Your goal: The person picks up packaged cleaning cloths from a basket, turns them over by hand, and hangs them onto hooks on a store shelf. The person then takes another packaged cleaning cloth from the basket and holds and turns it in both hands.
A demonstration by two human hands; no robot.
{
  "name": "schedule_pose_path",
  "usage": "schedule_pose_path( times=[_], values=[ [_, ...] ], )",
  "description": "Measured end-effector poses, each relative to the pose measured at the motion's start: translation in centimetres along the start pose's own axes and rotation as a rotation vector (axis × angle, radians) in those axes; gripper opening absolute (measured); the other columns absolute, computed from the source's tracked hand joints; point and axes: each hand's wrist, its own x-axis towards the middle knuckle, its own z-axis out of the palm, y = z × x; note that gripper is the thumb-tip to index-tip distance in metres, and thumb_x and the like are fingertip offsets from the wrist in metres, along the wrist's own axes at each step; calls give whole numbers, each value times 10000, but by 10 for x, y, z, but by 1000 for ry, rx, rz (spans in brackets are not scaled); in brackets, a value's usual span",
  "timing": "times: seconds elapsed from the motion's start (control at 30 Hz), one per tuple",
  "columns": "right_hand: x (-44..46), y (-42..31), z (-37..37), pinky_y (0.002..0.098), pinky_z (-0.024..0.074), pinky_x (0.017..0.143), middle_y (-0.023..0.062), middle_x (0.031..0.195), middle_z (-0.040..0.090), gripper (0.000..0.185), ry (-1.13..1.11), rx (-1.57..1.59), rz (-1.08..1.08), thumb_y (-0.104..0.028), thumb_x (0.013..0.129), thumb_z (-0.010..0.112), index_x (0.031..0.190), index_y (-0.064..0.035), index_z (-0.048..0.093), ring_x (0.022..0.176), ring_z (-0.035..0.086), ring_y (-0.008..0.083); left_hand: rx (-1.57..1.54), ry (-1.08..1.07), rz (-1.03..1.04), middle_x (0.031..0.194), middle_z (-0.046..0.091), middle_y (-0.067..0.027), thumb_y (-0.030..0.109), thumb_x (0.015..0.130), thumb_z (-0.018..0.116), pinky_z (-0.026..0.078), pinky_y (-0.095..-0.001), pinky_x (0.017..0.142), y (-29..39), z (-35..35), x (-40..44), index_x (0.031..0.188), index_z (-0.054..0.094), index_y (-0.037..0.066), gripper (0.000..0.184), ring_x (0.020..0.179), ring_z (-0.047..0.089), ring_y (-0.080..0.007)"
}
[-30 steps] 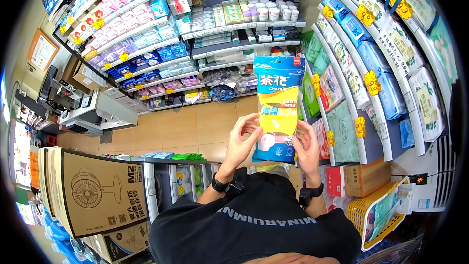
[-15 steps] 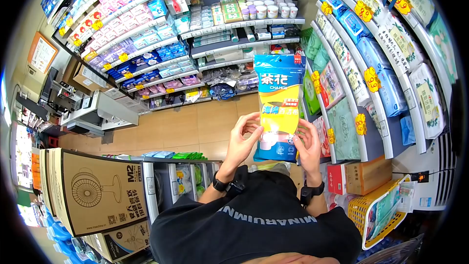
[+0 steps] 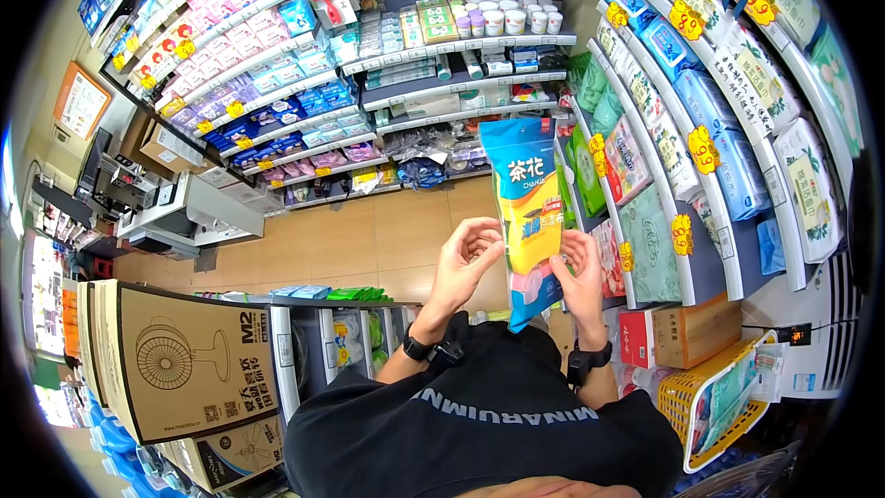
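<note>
A blue and yellow plastic packet of cleaning cloths (image 3: 533, 212), with "CHAHUA" printed on it, is held upright in front of my chest, turned at a slant. My right hand (image 3: 581, 272) grips its right edge, thumb on the printed front and fingers behind. Close by the packet's left edge is my left hand (image 3: 468, 263), its fingers loosely curled and apart from the thumb. Whether its fingertips touch the packet is hard to make out. Both wrists wear dark bands.
Shelves of packaged goods (image 3: 461, 55) stand ahead, with tissue packs (image 3: 719, 143) racked on the right. A fan carton (image 3: 189, 360) is at lower left. At lower right sits a yellow basket (image 3: 678, 406) beside a cardboard box (image 3: 696, 332). Tiled floor (image 3: 350, 240) shows ahead.
The packet has turned from facing me squarely to a slant, and its lower end has dropped slightly. My left hand has loosened from its left edge; the right hand keeps its hold.
</note>
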Motion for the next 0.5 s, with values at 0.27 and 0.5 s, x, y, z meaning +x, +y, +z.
schedule_pose_path(
  times=[0.27,0.5],
  values=[
    [-4,2,3,354,440,1041,169,1248,579,510,-116,146,138,-26,910,673,1351,-9,416,1174,575,219,-40,-165,-185,1469,404,-181,281,958,699,414,-409,1100,-12,1,4,1461,331,4,682,1328,479,-290],
    [-3,-22,9,365,422,1066,172,1340,533,467,-302,92,95,-80,984,569,1406,21,396,1235,550,237,-84,-291,-249,1546,299,-243,318,984,658,385,-439,1124,-9,1,1,1522,178,-13,793,1410,383,-334]
  ],
)
